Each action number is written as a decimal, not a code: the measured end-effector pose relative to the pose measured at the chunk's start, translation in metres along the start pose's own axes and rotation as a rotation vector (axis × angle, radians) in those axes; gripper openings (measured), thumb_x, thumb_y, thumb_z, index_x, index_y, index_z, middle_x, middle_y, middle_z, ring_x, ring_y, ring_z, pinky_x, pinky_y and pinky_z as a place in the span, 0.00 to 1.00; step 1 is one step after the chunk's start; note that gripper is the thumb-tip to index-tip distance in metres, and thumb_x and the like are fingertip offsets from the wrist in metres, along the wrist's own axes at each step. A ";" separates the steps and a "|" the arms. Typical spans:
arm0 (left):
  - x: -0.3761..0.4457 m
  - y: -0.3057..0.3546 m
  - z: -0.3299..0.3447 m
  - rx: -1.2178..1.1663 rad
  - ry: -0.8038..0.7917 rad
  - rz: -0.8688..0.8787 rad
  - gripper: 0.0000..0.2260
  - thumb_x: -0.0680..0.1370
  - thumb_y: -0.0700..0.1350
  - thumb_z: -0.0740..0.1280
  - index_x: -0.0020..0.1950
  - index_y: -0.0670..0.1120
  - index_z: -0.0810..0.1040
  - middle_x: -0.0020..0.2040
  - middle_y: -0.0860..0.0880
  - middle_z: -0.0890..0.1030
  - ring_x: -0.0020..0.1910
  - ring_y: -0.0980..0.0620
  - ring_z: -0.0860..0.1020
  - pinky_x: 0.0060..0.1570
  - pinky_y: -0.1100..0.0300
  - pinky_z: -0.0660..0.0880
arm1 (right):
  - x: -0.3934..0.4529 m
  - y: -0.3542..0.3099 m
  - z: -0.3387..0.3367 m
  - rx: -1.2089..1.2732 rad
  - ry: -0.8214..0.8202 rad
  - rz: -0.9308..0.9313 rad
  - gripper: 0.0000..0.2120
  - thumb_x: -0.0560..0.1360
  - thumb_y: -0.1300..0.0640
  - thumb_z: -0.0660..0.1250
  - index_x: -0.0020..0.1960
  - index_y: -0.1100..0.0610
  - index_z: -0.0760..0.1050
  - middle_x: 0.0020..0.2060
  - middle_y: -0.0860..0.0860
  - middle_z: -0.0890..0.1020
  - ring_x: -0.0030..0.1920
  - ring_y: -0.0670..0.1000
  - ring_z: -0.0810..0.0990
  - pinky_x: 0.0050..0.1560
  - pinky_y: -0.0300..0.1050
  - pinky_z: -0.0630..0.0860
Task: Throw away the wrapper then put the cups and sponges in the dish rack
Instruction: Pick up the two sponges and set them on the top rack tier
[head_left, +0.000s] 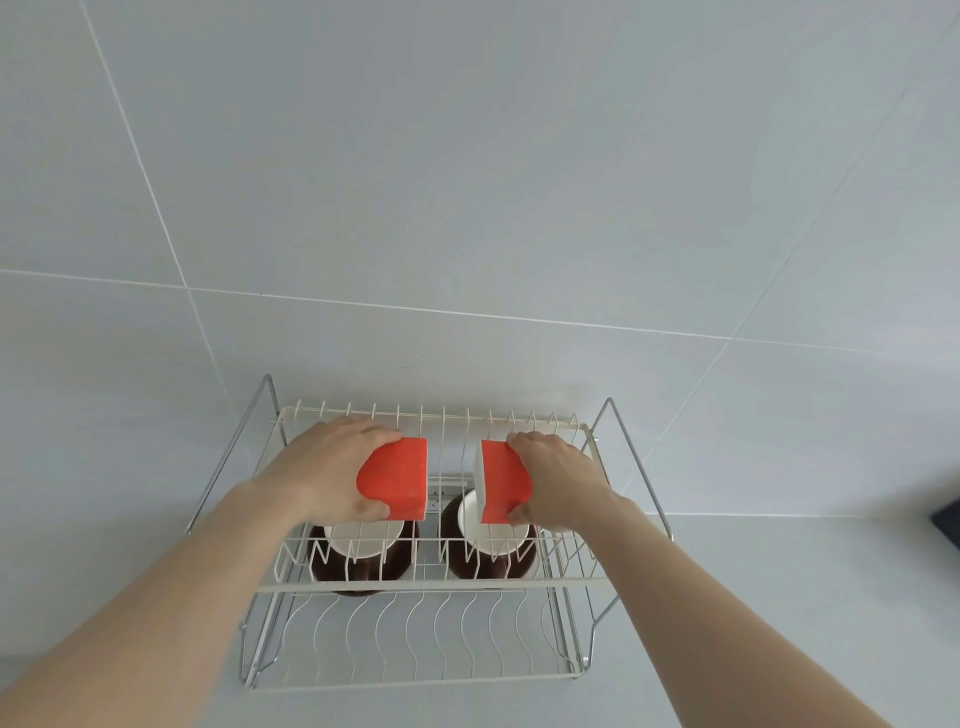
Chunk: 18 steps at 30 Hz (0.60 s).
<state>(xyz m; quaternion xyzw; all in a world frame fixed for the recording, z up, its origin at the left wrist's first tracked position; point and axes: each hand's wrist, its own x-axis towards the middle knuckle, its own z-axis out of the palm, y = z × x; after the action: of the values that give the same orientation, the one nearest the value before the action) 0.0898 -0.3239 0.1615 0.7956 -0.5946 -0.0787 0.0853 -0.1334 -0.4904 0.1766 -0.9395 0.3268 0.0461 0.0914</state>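
Gripping one orange sponge each, the left hand (322, 467) holds the left sponge (395, 478) and the right hand (558, 475) the right sponge (501, 480) above the dish rack's (431, 584) upper tier, over two brown cups (363, 558) below.

1. Wall (467, 156): large pale grey tiles with thin white grout lines, filling the view from 9 through 12 to 3 o'clock.
2. Bench (779, 597): pale grey, smooth, meeting the wall at 3 o'clock.
3. Dark object (948, 522): cut off at the 3 o'clock edge, unidentifiable.
4. Light: even, soft.
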 end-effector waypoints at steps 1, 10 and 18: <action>-0.001 0.000 0.001 -0.002 0.003 -0.003 0.42 0.62 0.66 0.73 0.74 0.59 0.62 0.72 0.58 0.69 0.69 0.54 0.67 0.68 0.55 0.64 | -0.001 0.000 0.001 0.010 0.005 0.004 0.39 0.62 0.47 0.81 0.67 0.54 0.68 0.60 0.49 0.76 0.61 0.55 0.74 0.53 0.50 0.73; -0.013 0.004 0.001 -0.011 0.069 0.013 0.41 0.64 0.65 0.74 0.72 0.61 0.61 0.73 0.59 0.66 0.70 0.54 0.65 0.70 0.54 0.63 | -0.010 -0.004 0.002 -0.041 0.095 -0.027 0.51 0.60 0.43 0.82 0.75 0.54 0.61 0.67 0.50 0.73 0.70 0.55 0.67 0.70 0.49 0.64; -0.023 0.004 0.003 -0.024 0.125 -0.023 0.35 0.67 0.60 0.75 0.71 0.62 0.65 0.71 0.62 0.68 0.70 0.59 0.65 0.65 0.54 0.69 | -0.019 -0.004 0.000 0.031 0.132 -0.017 0.34 0.65 0.49 0.79 0.68 0.52 0.72 0.63 0.50 0.77 0.64 0.57 0.74 0.59 0.51 0.74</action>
<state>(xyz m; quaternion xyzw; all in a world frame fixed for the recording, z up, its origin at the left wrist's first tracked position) 0.0792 -0.3026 0.1602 0.8047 -0.5779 -0.0369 0.1307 -0.1459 -0.4757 0.1803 -0.9417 0.3248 -0.0219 0.0844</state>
